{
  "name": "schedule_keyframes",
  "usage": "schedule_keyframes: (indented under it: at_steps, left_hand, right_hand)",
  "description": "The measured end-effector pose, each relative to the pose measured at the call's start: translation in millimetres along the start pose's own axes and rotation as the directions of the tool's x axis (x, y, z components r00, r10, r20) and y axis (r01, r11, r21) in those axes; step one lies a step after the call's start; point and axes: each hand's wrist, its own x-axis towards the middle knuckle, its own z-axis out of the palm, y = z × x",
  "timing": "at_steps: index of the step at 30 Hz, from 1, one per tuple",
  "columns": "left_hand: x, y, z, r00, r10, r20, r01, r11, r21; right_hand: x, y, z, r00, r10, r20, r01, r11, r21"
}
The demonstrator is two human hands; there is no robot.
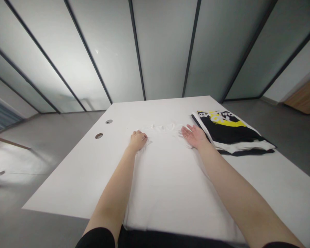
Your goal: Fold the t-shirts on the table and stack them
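Up at the crumpled collar of a white shirt (162, 128), the left hand (138, 140) sits curled, its fingers bunched down against the cloth; whether it pinches the fabric or only presses on it cannot be told from this view. A small fold of the shirt pokes out just beside it. The right hand (195, 136) lies open and wide, palm turned upward and fingers spread, its edge at the shirt's shoulder, holding nothing.

The collar runs between the two hands, and the shirt's body spreads flat toward the person, white on white, to the near edge of a white table (67, 179), just above the person's black top (170, 239). Just beyond the right hand lies a folded black-and-white garment (229, 134) with yellow print. Two round holes (99, 135) pierce the table toward its left side. Past the table, grey floor (294, 134) stretches to frosted glass partitions (165, 51) with dark frames.
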Motion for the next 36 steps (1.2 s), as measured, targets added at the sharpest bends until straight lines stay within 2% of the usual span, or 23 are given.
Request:
schedule_keyframes:
  at_steps: [4, 9, 13, 16, 18, 20, 23, 25, 28, 30, 34, 36]
  left_hand:
    - [6, -3, -1.7, 0.999, -0.026, -0.026, 0.026, 0.999, -0.026]
    - [8, -3, 0.6, 0.995, -0.010, -0.099, -0.016, 0.966, -0.259]
    - [4, -6, 4.5, 0.983, -0.096, -0.160, 0.009, 0.880, -0.475]
    - [6, -12, 4.5, 0.957, -0.165, -0.236, 0.014, 0.844, -0.536]
    - [11, -15, 4.8, 0.941, -0.195, -0.275, 0.022, 0.849, -0.528]
    - [14, -16, 7.6, 0.951, -0.185, -0.247, 0.051, 0.883, -0.466]
    - [11, -10, 17.4, 0.993, -0.091, -0.072, 0.067, 0.955, -0.288]
    - [6, -2, 24.5, 0.998, -0.051, 0.039, 0.057, 0.985, -0.160]
    - [0, 9, 28.6, 0.992, -0.074, 0.106, 0.076, 0.997, -0.020]
    - [-2, 14, 25.0, 0.991, -0.092, 0.098, 0.093, 0.996, -0.002]
    - [1, 16, 7.4, 0.992, -0.121, -0.041, 0.119, 0.992, -0.048]
    - [1, 15, -2.1, 0.988, -0.156, 0.016, 0.157, 0.987, -0.048]
  right_hand:
    - [0, 0, 0, 1.000, -0.002, 0.008, 0.002, 1.000, -0.005]
    - [0, 0, -1, 1.000, -0.003, 0.014, 0.003, 1.000, -0.017]
    - [2, -1, -3, 1.000, 0.001, 0.024, 0.000, 1.000, -0.014]
    - [3, -1, -3, 1.000, 0.001, 0.030, 0.000, 1.000, -0.016]
    - [2, -1, -2, 1.000, 0.000, 0.024, 0.001, 1.000, -0.021]
    - [0, -1, 0, 1.000, -0.002, 0.015, 0.002, 1.000, -0.027]
    - [-1, 0, 1, 1.000, -0.006, 0.000, 0.006, 0.999, -0.039]
    - [0, 1, 1, 1.000, -0.009, -0.010, 0.008, 0.999, -0.053]
    - [2, 1, 0, 1.000, -0.010, -0.009, 0.009, 0.997, -0.077]
    - [5, 1, -2, 1.000, -0.010, -0.014, 0.009, 0.996, -0.088]
    - [9, 1, -3, 1.000, -0.007, -0.016, 0.005, 0.996, -0.088]
    - [10, 1, -4, 1.000, -0.002, -0.009, 0.001, 0.997, -0.079]
